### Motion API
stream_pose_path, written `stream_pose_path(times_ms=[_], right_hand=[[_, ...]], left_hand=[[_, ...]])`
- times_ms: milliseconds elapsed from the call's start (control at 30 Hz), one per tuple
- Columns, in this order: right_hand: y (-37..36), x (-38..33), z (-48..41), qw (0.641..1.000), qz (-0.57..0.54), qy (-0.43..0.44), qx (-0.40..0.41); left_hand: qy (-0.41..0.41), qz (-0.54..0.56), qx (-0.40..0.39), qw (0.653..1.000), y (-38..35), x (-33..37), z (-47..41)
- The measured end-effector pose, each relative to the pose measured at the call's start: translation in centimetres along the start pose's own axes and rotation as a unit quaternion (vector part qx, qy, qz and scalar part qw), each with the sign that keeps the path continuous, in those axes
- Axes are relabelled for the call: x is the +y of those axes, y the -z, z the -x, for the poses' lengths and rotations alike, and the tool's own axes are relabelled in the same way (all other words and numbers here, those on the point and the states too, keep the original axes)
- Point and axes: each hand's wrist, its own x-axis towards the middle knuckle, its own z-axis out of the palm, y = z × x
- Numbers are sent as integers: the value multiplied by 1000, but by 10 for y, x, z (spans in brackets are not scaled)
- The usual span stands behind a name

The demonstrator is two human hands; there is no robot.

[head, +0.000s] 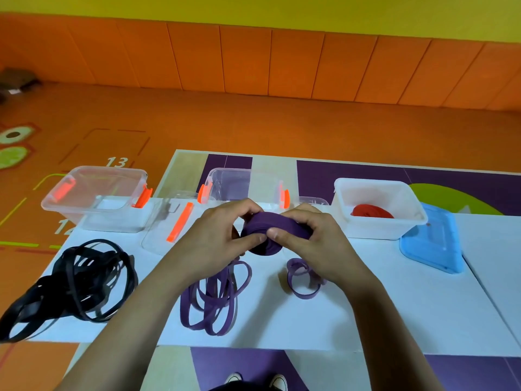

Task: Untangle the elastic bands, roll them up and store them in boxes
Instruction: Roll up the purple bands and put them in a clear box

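Seen from the head camera, both hands meet above the middle of the white worktop and hold a purple roll of elastic band between them, lifted off the surface. The left hand has its grip closed round the roll's left side, thumb on top and fingertips underneath. The right hand holds the right side with a narrow grip, thumb and fingers curled over the wound layers. Under the left hand, loose purple band lies on the worktop in long tangled loops. A smaller purple loop stands on edge under the right wrist. A heap of black bands lies at the left end, hanging over the near edge. Along the far edge sit a clear box with orange latches, a second clear box behind the hands, and a clear lid lying flat between them. To the right a white box holds a red roll. A blue lid lies just beside it.
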Motion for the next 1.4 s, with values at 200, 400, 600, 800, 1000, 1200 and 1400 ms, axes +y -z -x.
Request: stream_pose_path(times_ms=[200, 400, 600, 800, 1000, 1200, 1400], right_hand=[[1, 5, 4, 996, -85, 18, 14], [-7, 16, 6, 985, -170, -6, 39], [-2, 24, 9, 986, -158, -35, 33], [10, 20, 7, 996, -82, -40, -16], [9, 10, 6, 998, -23, -26, -47], [9, 12, 3, 995, -98, -1, -11], [1, 26, 7, 979, -203, -18, 19]], left_hand=[[5, 160, 12, 987, -5, -1, 5], [20, 303, 81, 949, -18, 1, 3], [65, 260, 68, 961, -17, 3, 3], [37, -143, 52, 988, -4, -7, 3], [-34, -174, -8, 984, 2, 3, 2], [8, 88, -31, 996, 1, -1, 5], [32, 260, 17, 965, -8, -1, 2]])
